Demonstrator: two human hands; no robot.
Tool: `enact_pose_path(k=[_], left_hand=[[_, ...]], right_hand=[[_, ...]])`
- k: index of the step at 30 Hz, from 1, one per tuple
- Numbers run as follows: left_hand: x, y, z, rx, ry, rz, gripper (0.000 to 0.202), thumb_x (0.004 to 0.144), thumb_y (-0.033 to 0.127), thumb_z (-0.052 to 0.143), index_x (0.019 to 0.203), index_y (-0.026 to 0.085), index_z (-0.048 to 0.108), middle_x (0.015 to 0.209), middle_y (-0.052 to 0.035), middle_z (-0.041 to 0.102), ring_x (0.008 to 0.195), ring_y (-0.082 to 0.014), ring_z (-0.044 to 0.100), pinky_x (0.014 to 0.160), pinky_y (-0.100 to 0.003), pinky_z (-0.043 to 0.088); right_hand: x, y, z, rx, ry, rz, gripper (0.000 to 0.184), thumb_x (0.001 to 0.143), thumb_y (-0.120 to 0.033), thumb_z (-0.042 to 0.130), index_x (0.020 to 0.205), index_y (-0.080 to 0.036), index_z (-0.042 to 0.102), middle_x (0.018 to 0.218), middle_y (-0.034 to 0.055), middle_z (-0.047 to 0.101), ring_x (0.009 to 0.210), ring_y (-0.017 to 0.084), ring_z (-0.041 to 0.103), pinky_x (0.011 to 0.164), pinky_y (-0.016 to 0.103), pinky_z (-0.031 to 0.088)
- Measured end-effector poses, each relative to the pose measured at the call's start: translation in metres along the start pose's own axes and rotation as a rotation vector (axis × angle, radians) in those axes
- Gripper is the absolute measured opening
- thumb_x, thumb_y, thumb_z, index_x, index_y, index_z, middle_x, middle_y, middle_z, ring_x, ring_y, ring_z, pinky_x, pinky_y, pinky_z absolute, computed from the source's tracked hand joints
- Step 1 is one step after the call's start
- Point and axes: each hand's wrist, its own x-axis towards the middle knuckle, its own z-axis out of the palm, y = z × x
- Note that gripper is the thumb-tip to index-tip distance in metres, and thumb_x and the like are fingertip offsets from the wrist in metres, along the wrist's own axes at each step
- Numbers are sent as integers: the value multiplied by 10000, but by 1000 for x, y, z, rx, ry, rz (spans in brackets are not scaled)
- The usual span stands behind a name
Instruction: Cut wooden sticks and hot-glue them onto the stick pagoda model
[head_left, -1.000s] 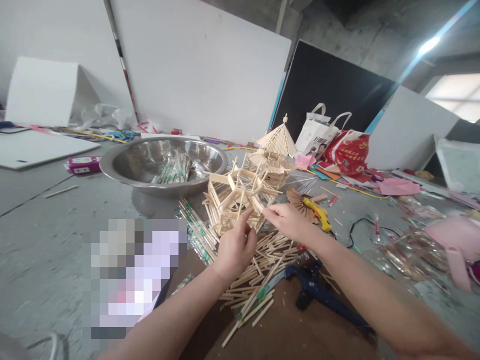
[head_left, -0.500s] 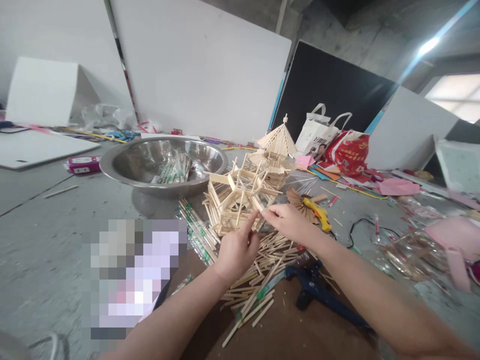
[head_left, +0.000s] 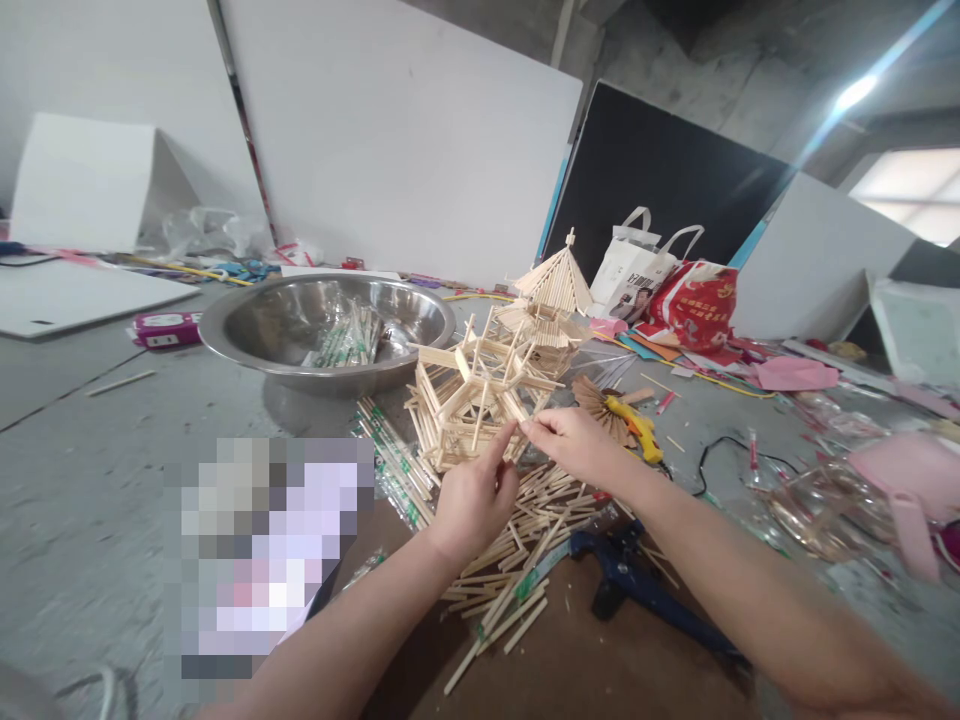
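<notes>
A lattice frame of pale wooden sticks stands in front of me, its beams meeting in a star shape on top. My right hand pinches the near end of one beam between thumb and fingers. My left hand has its index finger stretched out to the same beam end, fingertip against it; the thumb is apart and the other fingers are curled. Below both hands lies a heap of loose sticks. A blue-handled tool rests under my right forearm. Bagged chopsticks lie left of the frame.
A metal basin holding bagged chopsticks stands behind left. A stick pagoda roof rises behind the frame. To the right are a yellow glue gun, a folding fan, a red bag, coloured paper and plastic packaging.
</notes>
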Motion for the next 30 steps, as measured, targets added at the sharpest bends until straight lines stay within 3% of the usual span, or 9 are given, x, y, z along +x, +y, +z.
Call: enact_pose_path(k=[7,11,15,20,26,30], left_hand=[[-4,2,-2,-134,108,54,304,770,250,373,1057,166,434,529,46,502,446,-71,456,465,-177,348],[-7,6,-3,-121,131,156,147,768,256,406,871,167,461,557,35,521,465,-65,465,482,-174,363],[-10,8,-1,-18,53,270,113,775,224,400,743,173,495,620,7,578,535,-75,530,517,-174,380],[-11,15,-1,150,-90,198,209,797,277,364,744,176,540,632,-17,618,582,-127,583,534,-208,396],[-19,29,-1,350,-281,278,235,812,297,310,789,177,511,621,-28,607,571,-159,583,489,-222,371],[-32,26,-4,422,-325,315,267,822,321,283,759,172,496,582,-28,588,530,-156,567,465,-217,350]], right_hand=[[-9,5,-13,68,51,54,411,779,-465,324,531,-162,448,466,-48,384,464,72,371,463,195,261],[-27,11,-18,86,86,98,427,782,-488,305,537,-165,439,467,-48,381,469,76,379,475,198,273],[-55,14,-7,65,62,79,403,790,-467,314,531,-172,406,470,-51,339,470,77,346,459,202,256],[-83,15,21,30,8,30,343,797,-389,356,548,-171,441,497,-34,439,480,81,388,467,204,270],[-94,24,53,-75,93,-108,225,802,-279,358,744,-169,545,669,24,577,619,120,518,565,216,338],[-99,29,66,-123,105,-209,213,796,-262,366,755,-166,551,689,42,586,662,135,543,595,227,365]])
